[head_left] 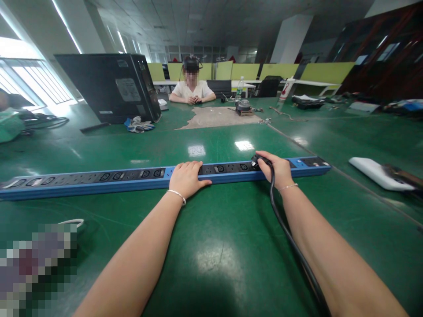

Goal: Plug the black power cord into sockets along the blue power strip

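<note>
A long blue power strip [145,181] with black sockets of several shapes lies across the green table. My left hand [187,178] is wrapped over the strip's middle, thumb along its near edge and fingers across the top. Further right, my right hand [276,169] grips a black power plug [254,159], its metal prongs showing just above the strip's sockets. From the plug a thick black cable [284,220] hangs down past my right forearm and out at the bottom.
Across the green table [218,233] sits a person [191,90] in white. A black computer case [105,88] stands at the back left, with gloves [139,125] beside it. A white object [376,173] lies at right. A water bottle [239,88] stands behind. Something blurred-out occupies the lower left.
</note>
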Action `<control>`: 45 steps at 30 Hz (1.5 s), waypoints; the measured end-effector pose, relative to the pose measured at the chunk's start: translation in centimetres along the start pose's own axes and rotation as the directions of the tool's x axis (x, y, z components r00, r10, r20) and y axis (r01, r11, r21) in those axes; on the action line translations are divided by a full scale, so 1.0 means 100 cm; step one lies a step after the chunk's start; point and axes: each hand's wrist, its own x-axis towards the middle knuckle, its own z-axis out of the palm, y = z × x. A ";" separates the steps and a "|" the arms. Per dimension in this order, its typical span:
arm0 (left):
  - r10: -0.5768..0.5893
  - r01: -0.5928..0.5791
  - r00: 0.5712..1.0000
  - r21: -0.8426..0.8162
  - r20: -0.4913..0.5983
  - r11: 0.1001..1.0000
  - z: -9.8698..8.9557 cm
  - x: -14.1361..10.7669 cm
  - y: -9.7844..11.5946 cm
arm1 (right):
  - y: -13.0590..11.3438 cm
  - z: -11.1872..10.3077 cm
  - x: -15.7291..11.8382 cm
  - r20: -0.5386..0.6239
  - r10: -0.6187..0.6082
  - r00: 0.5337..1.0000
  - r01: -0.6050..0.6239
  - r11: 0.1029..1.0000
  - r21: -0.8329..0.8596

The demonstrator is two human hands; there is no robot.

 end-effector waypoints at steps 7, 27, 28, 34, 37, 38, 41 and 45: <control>0.004 -0.004 1.000 -0.014 -0.001 1.000 0.000 0.001 0.000 | -0.002 -0.004 -0.001 0.006 -0.102 0.995 0.103 0.994 -0.022; -0.008 0.009 0.999 -0.017 0.046 1.000 0.000 0.001 0.000 | -0.014 -0.013 0.002 0.254 -0.223 0.941 0.270 0.948 -0.166; -0.008 0.009 0.999 -0.017 0.044 1.000 0.000 0.001 0.000 | -0.015 -0.012 0.000 0.247 -0.219 0.944 0.264 0.950 -0.168; -0.004 0.004 1.000 -0.020 0.025 1.000 -0.001 0.001 0.001 | -0.016 -0.007 -0.016 0.152 -0.210 0.966 0.231 0.963 -0.138; -0.015 0.015 1.000 -0.012 0.024 1.000 -0.001 0.001 0.002 | -0.014 -0.006 -0.020 0.159 -0.205 0.966 0.230 0.959 -0.164; -0.016 0.016 1.000 -0.009 0.025 1.000 -0.001 0.001 0.002 | -0.013 -0.005 -0.021 0.160 -0.206 0.965 0.233 0.958 -0.170; -0.012 0.012 1.000 -0.010 0.023 1.000 -0.001 0.000 0.002 | -0.011 -0.003 -0.021 0.143 -0.211 0.967 0.233 0.959 -0.162; -0.016 0.017 1.000 -0.005 0.019 1.000 -0.001 0.000 0.002 | -0.013 0.001 -0.023 0.104 -0.189 0.976 0.202 0.970 -0.133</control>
